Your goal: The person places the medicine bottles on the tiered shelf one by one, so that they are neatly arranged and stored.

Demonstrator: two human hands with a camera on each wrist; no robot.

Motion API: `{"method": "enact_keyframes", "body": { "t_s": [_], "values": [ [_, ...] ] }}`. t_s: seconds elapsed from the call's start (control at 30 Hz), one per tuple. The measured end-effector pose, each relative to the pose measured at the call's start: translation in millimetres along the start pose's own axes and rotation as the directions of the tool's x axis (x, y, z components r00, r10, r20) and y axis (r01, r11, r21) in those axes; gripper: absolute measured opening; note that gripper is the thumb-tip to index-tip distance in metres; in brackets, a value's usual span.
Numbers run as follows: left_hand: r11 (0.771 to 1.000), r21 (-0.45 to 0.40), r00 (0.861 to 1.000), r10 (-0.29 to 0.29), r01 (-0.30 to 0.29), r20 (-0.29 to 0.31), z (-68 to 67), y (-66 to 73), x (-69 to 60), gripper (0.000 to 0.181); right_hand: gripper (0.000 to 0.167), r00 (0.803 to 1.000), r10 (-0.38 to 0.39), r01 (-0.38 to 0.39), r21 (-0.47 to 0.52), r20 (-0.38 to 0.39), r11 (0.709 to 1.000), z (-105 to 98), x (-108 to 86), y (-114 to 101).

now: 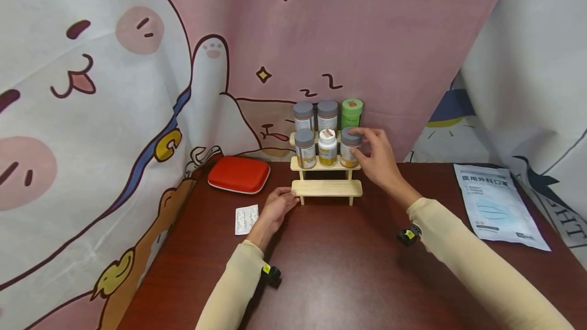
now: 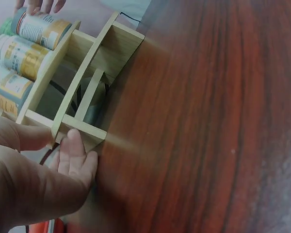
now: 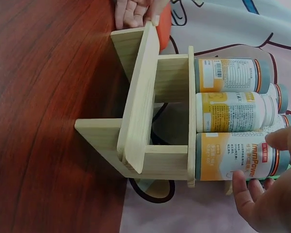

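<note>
A small three-tier wooden rack [image 1: 326,188] stands at the back of the table. My left hand [image 1: 276,209] grips the left end of its lowest board, thumb on top in the left wrist view. On the middle tier, my right hand [image 1: 378,159] holds the right-hand grey-lidded pill bottle [image 3: 235,156], fingers at its lid and side. That bottle stands upright beside a white-capped bottle [image 1: 327,149] and another grey-lidded bottle [image 1: 304,149]. Behind them, on the top tier, are two more grey-lidded bottles [image 1: 327,111] and a green bottle [image 1: 352,111], their lower parts hidden.
A red zip case [image 1: 239,174] lies left of the rack, with a white blister pack [image 1: 246,219] nearer the left hand. At the far right lies a face mask packet [image 1: 500,208]. A printed cloth [image 1: 367,29] hangs behind the dark table [image 1: 339,269].
</note>
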State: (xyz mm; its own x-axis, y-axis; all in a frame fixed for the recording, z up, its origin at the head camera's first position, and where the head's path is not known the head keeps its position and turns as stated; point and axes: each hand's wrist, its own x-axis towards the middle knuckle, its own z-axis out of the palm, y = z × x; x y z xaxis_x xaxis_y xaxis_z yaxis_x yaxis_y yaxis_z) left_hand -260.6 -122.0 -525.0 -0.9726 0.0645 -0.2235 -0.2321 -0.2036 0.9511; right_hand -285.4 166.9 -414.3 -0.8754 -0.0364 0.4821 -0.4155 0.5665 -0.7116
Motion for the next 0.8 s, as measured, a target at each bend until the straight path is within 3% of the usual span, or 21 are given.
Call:
{"method": "enact_keyframes", "body": {
  "t_s": [0.17, 0.43, 0.67, 0.73, 0.8],
  "values": [
    [0.995, 0.098, 1.0, 0.009, -0.008, -0.009, 3.1, 3.2, -2.6, 0.036, 0.05, 1.0, 0.018, -0.018, 0.03, 0.0, 0.999, -3, -6.6, 0],
    [0.982, 0.188, 0.999, 0.035, -0.034, -0.005, 0.2, 5.5, -0.4, 0.038, 0.101, 0.997, 0.076, -0.076, -0.032, 0.015, 0.997, -17, -22.3, 15],
    [0.928, 0.359, 0.989, 0.131, -0.097, -0.072, 3.8, 10.4, -3.7, 0.044, 0.123, 0.984, 0.144, -0.124, -0.184, 0.101, 0.975, -30, -47.4, 34],
    [0.9, 0.418, 0.981, 0.174, -0.122, -0.089, 5.5, 12.2, -3.6, 0.048, 0.126, 0.979, 0.158, -0.122, -0.249, 0.128, 0.961, -32, -55.0, 37],
    [0.858, 0.49, 0.968, 0.23, -0.153, -0.101, 6.9, 14.1, -3.3, 0.052, 0.127, 0.974, 0.169, -0.114, -0.312, 0.154, 0.943, -34, -62.8, 40]
  ]
}}
